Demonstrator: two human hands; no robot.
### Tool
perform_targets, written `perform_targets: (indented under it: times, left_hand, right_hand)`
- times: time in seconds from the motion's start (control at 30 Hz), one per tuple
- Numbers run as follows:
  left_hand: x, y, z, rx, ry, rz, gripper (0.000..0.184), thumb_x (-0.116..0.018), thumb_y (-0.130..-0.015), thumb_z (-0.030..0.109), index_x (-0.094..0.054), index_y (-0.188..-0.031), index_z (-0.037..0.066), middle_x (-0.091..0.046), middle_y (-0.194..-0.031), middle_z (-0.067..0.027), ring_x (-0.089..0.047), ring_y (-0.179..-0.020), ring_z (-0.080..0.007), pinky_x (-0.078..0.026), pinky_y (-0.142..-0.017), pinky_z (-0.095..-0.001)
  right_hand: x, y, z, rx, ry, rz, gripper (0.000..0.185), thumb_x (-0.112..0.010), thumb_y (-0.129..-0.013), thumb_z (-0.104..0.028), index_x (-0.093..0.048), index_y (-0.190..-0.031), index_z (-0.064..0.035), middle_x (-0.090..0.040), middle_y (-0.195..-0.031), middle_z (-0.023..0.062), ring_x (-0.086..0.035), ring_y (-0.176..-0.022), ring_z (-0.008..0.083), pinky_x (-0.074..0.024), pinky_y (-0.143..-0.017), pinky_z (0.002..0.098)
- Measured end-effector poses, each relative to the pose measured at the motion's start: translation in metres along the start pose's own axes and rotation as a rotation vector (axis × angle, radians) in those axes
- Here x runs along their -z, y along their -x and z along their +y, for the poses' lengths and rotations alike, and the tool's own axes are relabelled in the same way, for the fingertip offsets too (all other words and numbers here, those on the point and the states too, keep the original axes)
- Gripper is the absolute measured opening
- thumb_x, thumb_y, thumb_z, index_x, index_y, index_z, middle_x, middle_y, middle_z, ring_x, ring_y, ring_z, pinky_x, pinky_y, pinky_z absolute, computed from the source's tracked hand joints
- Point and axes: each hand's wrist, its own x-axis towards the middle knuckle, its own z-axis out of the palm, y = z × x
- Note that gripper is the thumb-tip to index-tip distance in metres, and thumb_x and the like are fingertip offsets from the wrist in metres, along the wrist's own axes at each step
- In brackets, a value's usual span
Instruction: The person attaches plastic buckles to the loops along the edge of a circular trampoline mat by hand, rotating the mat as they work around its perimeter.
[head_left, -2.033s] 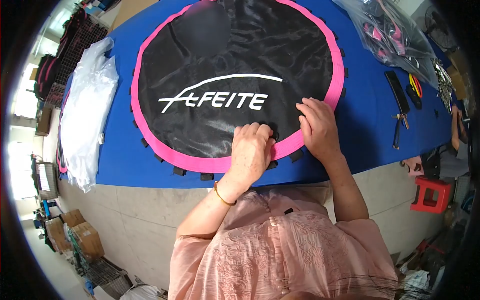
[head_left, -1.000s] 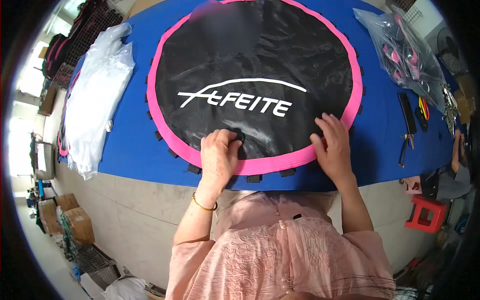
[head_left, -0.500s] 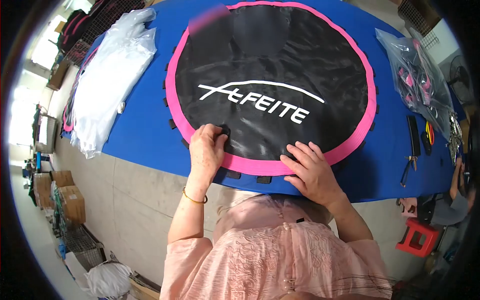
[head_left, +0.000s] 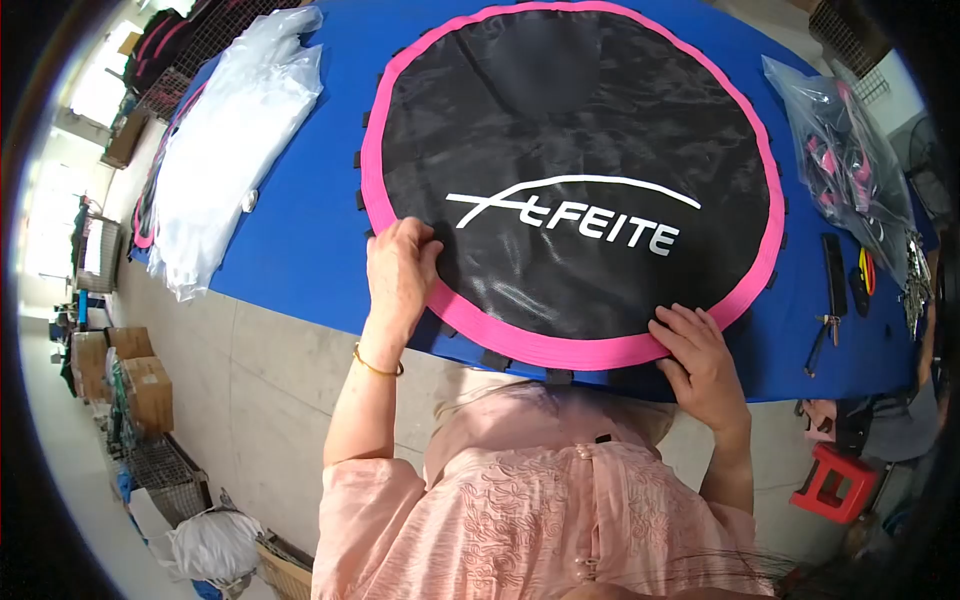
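A round black mat (head_left: pixel 560 280) with a pink border and white "FEITE" lettering lies on the blue-covered table. Short black tabs stick out around its rim; it looks like a trampoline mat. At its lower left edge, my left hand (head_left: pixel 400 275) is closed on the pink border, fingers curled with the thumb against them. My right hand (head_left: pixel 703 368) grips the lower right border, fingers on top and the thumb at the outer edge. What lies under the fingers of either hand is hidden.
Clear plastic sheeting (head_left: pixel 240 140) covers the table's left end, beside another pink-edged piece. On the right are a clear bag (head_left: pixel 845 160) with pink and black pieces, a black strip (head_left: pixel 833 275) and small tools. A red stool (head_left: pixel 836 483) and cardboard boxes (head_left: pixel 147 395) stand on the floor.
The mat has shifted to the right and turned slightly. My right hand has moved right, from lying spread on the mat to holding its edge. My left hand has moved slightly up along the border.
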Motion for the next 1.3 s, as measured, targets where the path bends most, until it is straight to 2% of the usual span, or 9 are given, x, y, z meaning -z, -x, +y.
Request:
perform_targets:
  times: [0.17, 0.23, 0.27, 0.37, 0.6, 0.67, 0.77, 1.0, 1.3]
  left_hand:
    - [0.006, -0.007, 0.003, 0.102, 0.156, -0.071, 0.017, -0.080, -0.080, 0.004, -0.071, -0.095, 0.000, -0.074, -0.092, -0.0176, -0.071, -0.091, -0.0391, -0.055, -0.083, -0.0453]
    - [0.006, -0.004, 0.005, 0.043, 0.148, -0.089, 0.016, -0.080, -0.080, 0.001, -0.071, -0.093, 0.000, -0.075, -0.092, -0.0185, -0.072, -0.090, -0.0394, -0.057, -0.080, -0.0451]
    - [0.007, -0.004, 0.005, 0.045, 0.148, -0.091, 0.016, -0.080, -0.080, 0.001, -0.071, -0.093, 0.000, -0.075, -0.092, -0.0185, -0.072, -0.090, -0.0394, -0.057, -0.080, -0.0451]
    - [0.014, -0.003, 0.001, 0.039, 0.172, -0.176, 0.016, -0.079, -0.079, -0.001, -0.071, -0.092, -0.001, -0.075, -0.091, -0.0194, -0.073, -0.089, -0.0391, -0.058, -0.080, -0.0449]
    - [0.029, -0.021, 0.001, 0.073, 0.176, -0.221, 0.017, -0.078, -0.080, -0.002, -0.071, -0.095, -0.002, -0.074, -0.089, -0.0203, -0.073, -0.085, -0.0385, -0.058, -0.077, -0.0423]
    - [0.032, -0.016, 0.013, 0.042, 0.206, -0.360, 0.017, -0.078, -0.079, -0.002, -0.070, -0.095, -0.001, -0.073, -0.090, -0.0194, -0.072, -0.087, -0.0376, -0.057, -0.078, -0.0423]
    - [0.026, -0.010, 0.011, -0.171, 0.225, -0.405, 0.016, -0.079, -0.078, -0.001, -0.068, -0.091, 0.000, -0.070, -0.086, -0.0168, -0.070, -0.086, -0.0367, -0.055, -0.077, -0.0443]
    - [0.024, -0.011, 0.012, -0.086, 0.237, -0.451, 0.017, -0.079, -0.077, 0.000, -0.067, -0.090, 0.000, -0.070, -0.085, -0.0167, -0.069, -0.088, -0.0374, -0.052, -0.082, -0.0436]
    - [0.006, 0.016, 0.051, -0.347, 0.107, -0.420, 0.018, -0.080, -0.078, 0.005, -0.065, -0.088, 0.006, -0.071, -0.091, -0.0108, -0.068, -0.095, -0.0346, -0.049, -0.086, -0.0448]
  right_hand:
    - [0.021, -0.012, 0.005, -0.024, -0.181, -0.112, 0.047, -0.075, -0.092, -0.012, -0.068, -0.138, -0.0064, -0.062, -0.150, 0.0158, -0.052, -0.145, 0.0384, -0.0339, -0.125, 0.0523]
    - [0.010, -0.020, 0.011, -0.066, -0.185, 0.022, 0.046, -0.073, -0.095, -0.014, -0.067, -0.140, -0.0066, -0.060, -0.152, 0.0160, -0.051, -0.145, 0.0387, -0.0337, -0.125, 0.0531]
    - [-0.013, -0.029, 0.021, -0.099, -0.019, 0.191, 0.041, -0.071, -0.098, -0.016, -0.067, -0.139, -0.0078, -0.060, -0.152, 0.0143, -0.052, -0.144, 0.0375, -0.0334, -0.125, 0.0537]
    - [-0.031, -0.041, 0.033, -0.082, 0.063, 0.315, 0.037, -0.068, -0.101, -0.017, -0.068, -0.137, -0.0088, -0.061, -0.150, 0.0128, -0.053, -0.143, 0.0363, -0.0335, -0.125, 0.0539]
    - [-0.035, -0.039, 0.037, -0.077, 0.114, 0.347, 0.036, -0.067, -0.102, -0.017, -0.069, -0.137, -0.0098, -0.062, -0.149, 0.0117, -0.054, -0.142, 0.0347, -0.0349, -0.124, 0.0532]
    - [-0.036, -0.038, 0.038, -0.079, 0.117, 0.352, 0.036, -0.067, -0.102, -0.017, -0.069, -0.137, -0.0097, -0.063, -0.149, 0.0117, -0.055, -0.142, 0.0346, -0.0352, -0.124, 0.0530]
    - [-0.036, -0.039, 0.037, -0.078, 0.119, 0.356, 0.035, -0.067, -0.102, -0.016, -0.070, -0.136, -0.0096, -0.063, -0.148, 0.0117, -0.055, -0.141, 0.0347, -0.0357, -0.124, 0.0526]
    - [-0.036, -0.039, 0.038, -0.089, 0.138, 0.350, 0.035, -0.066, -0.104, -0.020, -0.070, -0.137, -0.0104, -0.063, -0.149, 0.0108, -0.054, -0.142, 0.0339, -0.0359, -0.124, 0.0522]
    - [-0.035, -0.039, 0.037, -0.105, 0.124, 0.338, 0.034, -0.066, -0.104, -0.022, -0.071, -0.136, -0.0106, -0.064, -0.148, 0.0113, -0.055, -0.143, 0.0345, -0.0358, -0.125, 0.0530]
